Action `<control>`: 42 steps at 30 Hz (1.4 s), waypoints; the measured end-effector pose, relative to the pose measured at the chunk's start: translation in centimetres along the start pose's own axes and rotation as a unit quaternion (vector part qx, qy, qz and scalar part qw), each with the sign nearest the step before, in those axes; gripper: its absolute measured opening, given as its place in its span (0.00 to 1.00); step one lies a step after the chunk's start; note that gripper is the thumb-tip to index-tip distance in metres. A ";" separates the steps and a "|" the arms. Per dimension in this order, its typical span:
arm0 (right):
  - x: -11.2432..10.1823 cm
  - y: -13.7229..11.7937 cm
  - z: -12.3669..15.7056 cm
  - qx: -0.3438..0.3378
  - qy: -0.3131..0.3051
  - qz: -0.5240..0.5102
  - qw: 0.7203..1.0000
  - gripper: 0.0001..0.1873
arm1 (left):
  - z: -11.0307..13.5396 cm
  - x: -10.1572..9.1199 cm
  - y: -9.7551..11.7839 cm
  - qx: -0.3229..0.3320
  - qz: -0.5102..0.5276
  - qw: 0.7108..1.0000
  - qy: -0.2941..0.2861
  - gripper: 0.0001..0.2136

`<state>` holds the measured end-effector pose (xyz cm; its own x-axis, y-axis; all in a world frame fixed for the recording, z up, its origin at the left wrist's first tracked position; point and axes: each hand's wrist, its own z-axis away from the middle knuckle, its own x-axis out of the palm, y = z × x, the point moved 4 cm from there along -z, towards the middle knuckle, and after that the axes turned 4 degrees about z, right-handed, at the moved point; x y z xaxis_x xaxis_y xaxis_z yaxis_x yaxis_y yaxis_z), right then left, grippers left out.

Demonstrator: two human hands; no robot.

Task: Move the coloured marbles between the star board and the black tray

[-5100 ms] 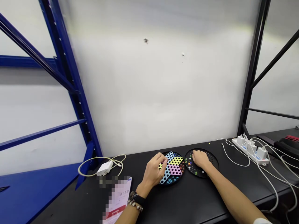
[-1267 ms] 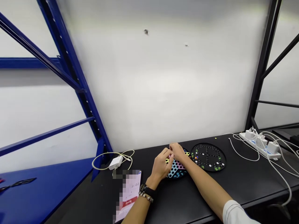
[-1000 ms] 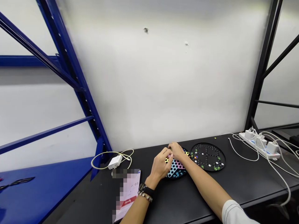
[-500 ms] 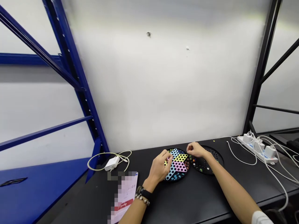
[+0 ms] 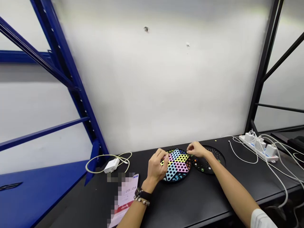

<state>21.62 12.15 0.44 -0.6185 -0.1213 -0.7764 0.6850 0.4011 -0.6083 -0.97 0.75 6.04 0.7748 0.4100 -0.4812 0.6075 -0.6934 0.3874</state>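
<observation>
Left hand (image 5: pixel 155 164) and right hand (image 5: pixel 196 149) flank the star board (image 5: pixel 177 162).

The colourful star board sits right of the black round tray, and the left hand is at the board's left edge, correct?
Not quite. The head view shows the colourful star board left of the black round tray, not right. The left hand is indeed at the board's left edge.

Left hand (image 5: pixel 155 165), right hand (image 5: pixel 196 149), fingers (image 5: pixel 163 154) curled.
</observation>
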 end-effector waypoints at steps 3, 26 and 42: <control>1.9 -2.2 -2.4 -0.004 0.030 0.014 0.999 0.10 | 0.1 0.1 -0.1 -0.005 -0.007 1.000 -0.009 0.11; -6.2 5.0 8.4 0.122 -0.070 0.209 0.968 0.17 | 0.4 0.9 -0.4 -0.011 -0.001 0.999 -0.046 0.12; -0.8 0.0 15.3 -0.014 0.056 0.214 0.975 0.17 | 0.4 1.1 -0.3 -0.018 0.002 0.998 -0.059 0.12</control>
<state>28.02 -1.63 -1.50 -0.3182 0.1616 -0.9341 0.8794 0.4185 -0.2272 -0.40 1.17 5.05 0.7527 0.3327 -0.5681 0.6118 -0.6721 0.4170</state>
